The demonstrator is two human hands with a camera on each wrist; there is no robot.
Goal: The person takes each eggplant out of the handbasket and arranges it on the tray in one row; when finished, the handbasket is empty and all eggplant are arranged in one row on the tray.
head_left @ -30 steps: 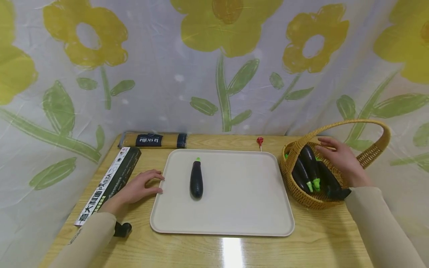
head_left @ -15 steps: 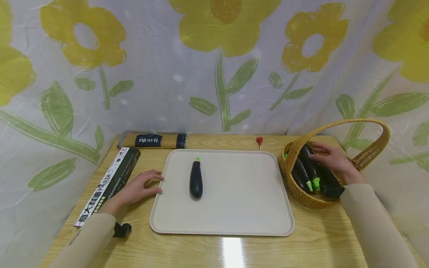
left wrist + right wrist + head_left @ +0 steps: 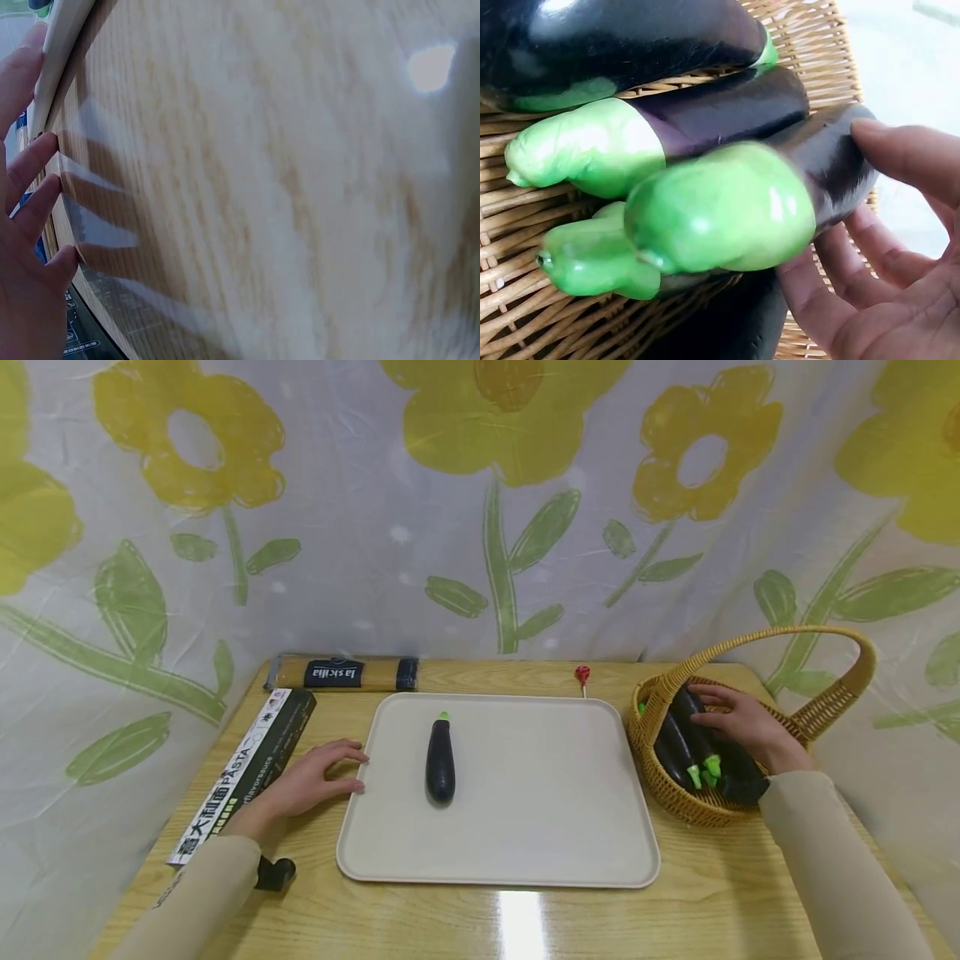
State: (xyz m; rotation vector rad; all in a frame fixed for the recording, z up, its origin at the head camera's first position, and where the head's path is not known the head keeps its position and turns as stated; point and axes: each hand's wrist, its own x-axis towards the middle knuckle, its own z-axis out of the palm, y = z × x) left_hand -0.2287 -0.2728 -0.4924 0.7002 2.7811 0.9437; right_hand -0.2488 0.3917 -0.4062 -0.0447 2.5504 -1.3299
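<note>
Inside the wicker basket (image 3: 678,806) on the right, my right hand (image 3: 742,727) grips a dark eggplant (image 3: 697,735) with a green stem end. In the right wrist view the thumb lies on top of this eggplant (image 3: 832,165) and the fingers curl beneath it. Several other eggplants (image 3: 727,109) lie around it in the basket. My left hand (image 3: 311,781) is at the left rim of the beige tray (image 3: 540,793), its fingers relaxed and fingertips right at the rim. One eggplant (image 3: 440,764) lies lengthwise on the tray's left half.
A black and white pasta box (image 3: 247,768) lies left of the tray, partly behind the left forearm. A spaghetti packet (image 3: 341,674) and a red lollipop (image 3: 582,676) lie along the back edge. The basket's tall handle (image 3: 787,631) arches over the right side.
My right hand has come down onto an eggplant in the basket and taken hold of it; its green end has shifted slightly. The left hand has stayed in place.
</note>
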